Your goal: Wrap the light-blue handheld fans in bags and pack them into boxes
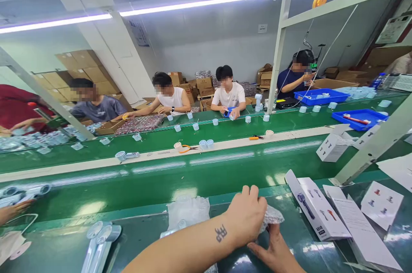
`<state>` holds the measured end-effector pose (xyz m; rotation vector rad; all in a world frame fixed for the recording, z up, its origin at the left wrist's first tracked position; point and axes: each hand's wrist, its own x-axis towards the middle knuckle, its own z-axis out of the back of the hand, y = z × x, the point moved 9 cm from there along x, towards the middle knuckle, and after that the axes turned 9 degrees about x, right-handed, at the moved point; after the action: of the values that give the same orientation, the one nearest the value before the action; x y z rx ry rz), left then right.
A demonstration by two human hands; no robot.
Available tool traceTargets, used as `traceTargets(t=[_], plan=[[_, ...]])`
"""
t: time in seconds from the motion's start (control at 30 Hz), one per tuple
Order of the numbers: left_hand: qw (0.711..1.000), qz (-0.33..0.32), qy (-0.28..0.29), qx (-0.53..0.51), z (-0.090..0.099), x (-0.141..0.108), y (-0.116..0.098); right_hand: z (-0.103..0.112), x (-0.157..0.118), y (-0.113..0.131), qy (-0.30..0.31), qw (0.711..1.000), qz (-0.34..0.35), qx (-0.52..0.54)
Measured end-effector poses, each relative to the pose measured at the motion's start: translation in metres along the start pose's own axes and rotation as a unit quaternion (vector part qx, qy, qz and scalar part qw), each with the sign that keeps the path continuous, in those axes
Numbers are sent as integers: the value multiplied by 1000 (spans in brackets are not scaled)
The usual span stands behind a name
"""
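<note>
My left hand (247,213), with a tattooed forearm reaching in from the lower left, is closed over a bubble-wrapped item (273,217). My right hand (273,249) is below it, thumb and fingers against the underside of the same wrapped item. What is inside the wrap cannot be made out. Left of my hands lies a clear plastic wrap bundle (188,213) with a light blue part, partly behind my forearm. Farther left are light blue handheld parts (104,236). An open white printed box (317,208) lies to the right, beside folded white sheets (362,225).
Beyond the near bench runs a green conveyor (225,170), then a second belt with small light blue cups (195,126). Several people sit across it. Blue trays (358,119), a metal post (370,153) and pliers (187,148) are in view. Another person's hand (16,210) is at far left.
</note>
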<state>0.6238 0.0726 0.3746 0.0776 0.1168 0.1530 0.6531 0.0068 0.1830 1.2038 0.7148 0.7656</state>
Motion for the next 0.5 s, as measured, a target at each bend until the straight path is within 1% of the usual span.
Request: traceTargets(t=[0.07, 0.13, 0.23, 0.27, 0.33, 0.37, 0.43, 0.5], plan=[[1000, 12, -20, 5, -7, -7, 3, 1, 2, -7, -21, 1000, 6, -17], [999, 3, -43, 20, -14, -13, 3, 3, 3, -10, -46, 998, 25, -42], [997, -38, -55, 39, -30, -18, -1, 4, 2, -2, -59, 989, 109, -85], [997, -36, -51, 39, -36, -20, -1, 4, 2, 1, -58, 984, 142, -96], [998, -10, -42, 34, -44, -23, 2, 3, 1, 4, -50, 973, 194, -116], [999, 5, -41, 28, -44, -26, 3, 3, 2, 1, -44, 970, 204, -129], [999, 24, -46, 2, -38, -34, 2, 2, 6, -9, -38, 969, 204, -135], [998, 29, -56, -29, -34, -43, -2, 3, 10, -22, -29, 979, 177, -93]])
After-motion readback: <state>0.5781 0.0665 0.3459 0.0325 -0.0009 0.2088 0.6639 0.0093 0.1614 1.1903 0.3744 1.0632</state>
